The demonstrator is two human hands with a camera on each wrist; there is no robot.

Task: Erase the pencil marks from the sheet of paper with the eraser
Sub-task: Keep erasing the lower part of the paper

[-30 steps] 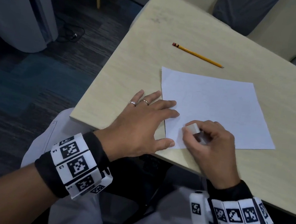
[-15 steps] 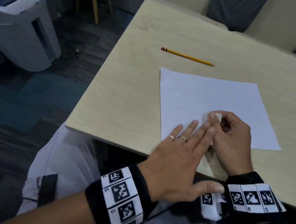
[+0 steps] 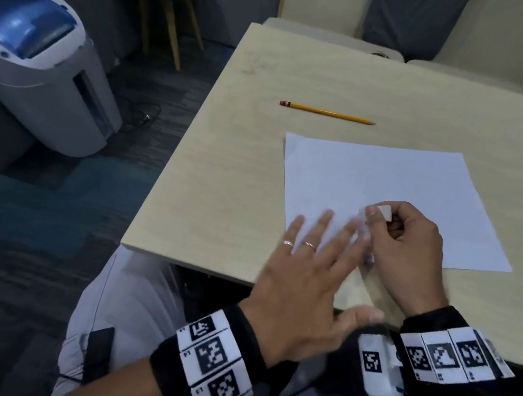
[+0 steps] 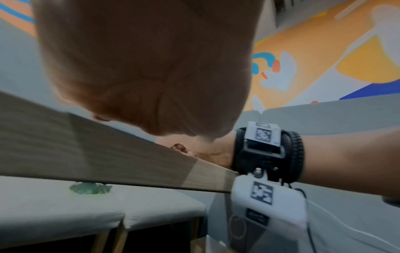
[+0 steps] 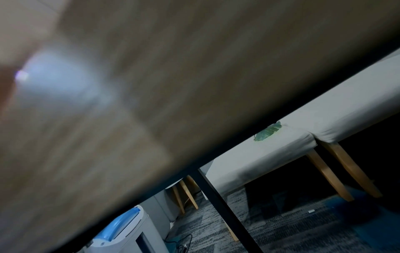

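I have the eraser point(image 3: 382, 212) pinched in the fingertips of my right hand point(image 3: 404, 253), fingers curled round it, and it sits over the near part of the sheet of paper point(image 3: 390, 186); whether it is pressing on the sheet or just above it I cannot tell; my left hand point(image 3: 303, 292) is spread flat with straight fingers over the sheet's near left corner, holding nothing, and it is blurred, so I cannot say if it is bearing down on the paper. The sheet lies on the table point(image 3: 220, 191) close to its near edge; any pencil marks are too faint for me to make out from the head view; the pencil point(image 3: 327, 112) lies well apart, beyond the far edge of the sheet. The right wrist view is smeared and shows only table surface and floor; the left wrist view shows little but palm.

What worries me from here: if the left hand is not weighting the sheet, a rub would likely drag or crease the paper rather than clean it; a hard stroke toward the loose edge could buckle or tear it; with marks this faint I could easily miss some and stop early.
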